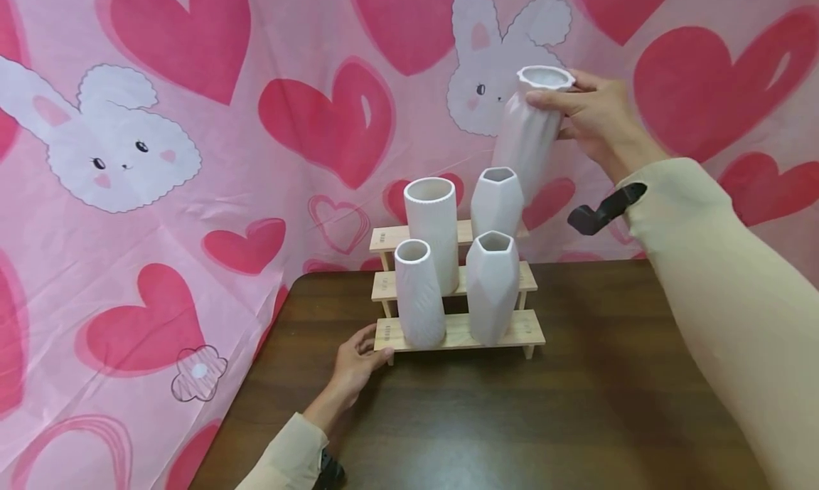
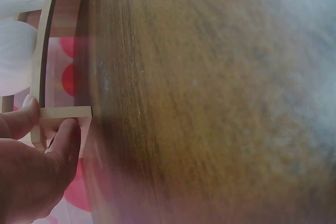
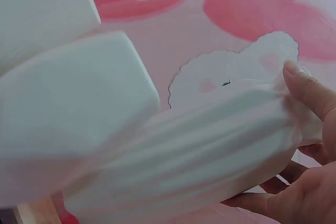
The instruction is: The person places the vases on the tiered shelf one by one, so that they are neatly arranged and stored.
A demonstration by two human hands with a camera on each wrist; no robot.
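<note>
High at the back right of the head view, my right hand (image 1: 598,116) grips a white fluted vase (image 1: 526,134) by its neck, just under the wavy rim. The vase leans slightly, and its base is hidden behind a faceted vase (image 1: 496,200). My left hand (image 1: 355,365) holds the left end of a three-step wooden stand (image 1: 457,332), thumb on the lowest board and fingers by its leg (image 2: 71,113). On that board stand a narrow textured vase (image 1: 419,301) and another faceted vase (image 1: 493,291). A tall ribbed cylindrical vase (image 1: 432,216) stands on the middle step.
The stand is near the back edge of a dark brown wooden table (image 1: 461,433). Close behind hangs a pink cloth (image 1: 224,191) printed with hearts and rabbits. Each wrist bears a black strap (image 1: 604,209).
</note>
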